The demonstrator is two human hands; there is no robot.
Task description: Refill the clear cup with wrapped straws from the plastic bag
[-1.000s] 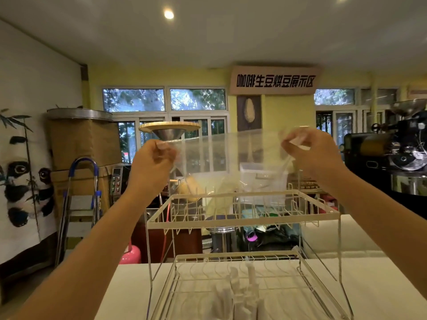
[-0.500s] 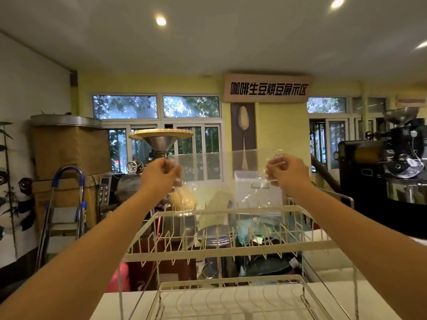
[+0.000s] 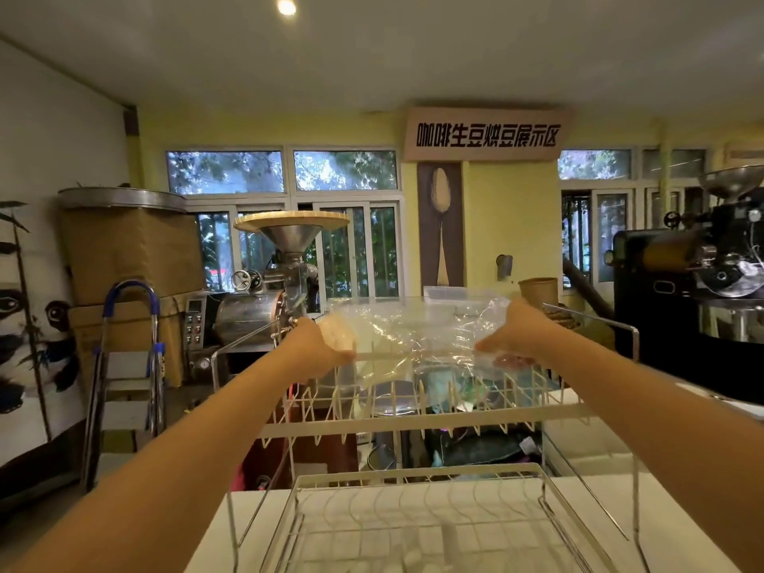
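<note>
While arms outstretched, left hand (image 3: pixel 320 341), right hand (image 3: pixel 521 330) pinch plastic bag (image 3: pixel 417 324).

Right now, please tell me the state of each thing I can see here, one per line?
Bag: clear, crumpled, held over the top rack, no straws visible in it.
Left hand: closed on the bag's left edge.
Right hand: closed on the bag's right edge.
Top rack: nothing visibly standing in it.
Bottom rack: contents blurred.
Ceiling light: on.
Ladder: folded, leaning.
</note>
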